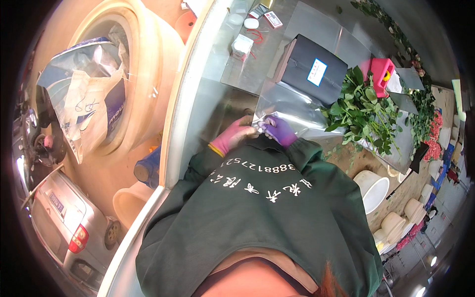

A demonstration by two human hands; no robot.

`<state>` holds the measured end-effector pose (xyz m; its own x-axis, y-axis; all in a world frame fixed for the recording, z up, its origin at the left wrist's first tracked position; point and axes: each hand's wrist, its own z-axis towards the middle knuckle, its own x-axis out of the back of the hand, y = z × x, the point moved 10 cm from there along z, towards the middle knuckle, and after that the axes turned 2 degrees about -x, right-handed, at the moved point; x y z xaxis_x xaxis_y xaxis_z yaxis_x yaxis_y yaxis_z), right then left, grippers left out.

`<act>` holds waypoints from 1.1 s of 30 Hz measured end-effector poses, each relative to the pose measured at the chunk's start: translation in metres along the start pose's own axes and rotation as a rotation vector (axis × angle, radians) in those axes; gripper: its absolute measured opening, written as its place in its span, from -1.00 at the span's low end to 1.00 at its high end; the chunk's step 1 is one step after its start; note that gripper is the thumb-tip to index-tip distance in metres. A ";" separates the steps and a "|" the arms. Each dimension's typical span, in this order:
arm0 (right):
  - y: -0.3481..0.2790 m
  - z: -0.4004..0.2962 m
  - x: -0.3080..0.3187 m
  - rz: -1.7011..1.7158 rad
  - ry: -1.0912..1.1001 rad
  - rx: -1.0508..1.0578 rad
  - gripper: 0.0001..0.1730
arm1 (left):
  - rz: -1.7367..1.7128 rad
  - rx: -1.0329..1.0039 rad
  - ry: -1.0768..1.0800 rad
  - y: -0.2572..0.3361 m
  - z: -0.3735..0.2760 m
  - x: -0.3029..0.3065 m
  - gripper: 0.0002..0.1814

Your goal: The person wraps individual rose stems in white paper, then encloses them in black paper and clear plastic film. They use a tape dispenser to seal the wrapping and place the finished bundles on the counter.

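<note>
Both my hands wear gloves and meet in front of my chest, at the near corner of a clear plastic film (297, 120). My left hand (237, 133), in a pink glove with a yellow cuff, holds the film's edge at its fingertips. My right hand (278, 130), in a purple glove, pinches the same corner close beside it. The fingertips are partly hidden. A black box (311, 67) with a white and blue label lies on the film. Right of it, leafy green stems (363, 107) lie next to a pink tape dispenser (381, 77).
Small boxes (273, 19), a white round case (251, 23) and red cord (256, 36) lie on the metal table (241, 72). A large tub (159, 63) holding bags stands at left, beyond a white ledge (185, 96). White buckets (371, 191) stand at right. A car (59, 219) is at lower left.
</note>
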<state>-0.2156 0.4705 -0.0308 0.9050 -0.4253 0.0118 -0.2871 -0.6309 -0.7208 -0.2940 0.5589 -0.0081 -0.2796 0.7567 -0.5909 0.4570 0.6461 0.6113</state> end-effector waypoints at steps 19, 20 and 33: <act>0.065 -0.074 0.036 1.330 0.294 0.121 -0.58 | -0.186 0.106 0.099 0.007 0.018 -0.015 -0.69; 0.057 -0.086 0.080 1.233 0.485 0.243 -0.64 | -0.303 -0.028 0.080 0.023 0.033 -0.021 -0.67; -0.023 0.005 0.247 1.312 0.264 0.115 -0.62 | 1.910 -0.788 0.258 0.195 0.239 -0.162 -0.51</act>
<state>0.0162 0.3834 -0.0152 -0.1073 -0.7890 -0.6049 -0.8497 0.3887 -0.3563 0.0424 0.5386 0.0816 -0.1165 0.3249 0.9385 -0.1059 -0.9437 0.3135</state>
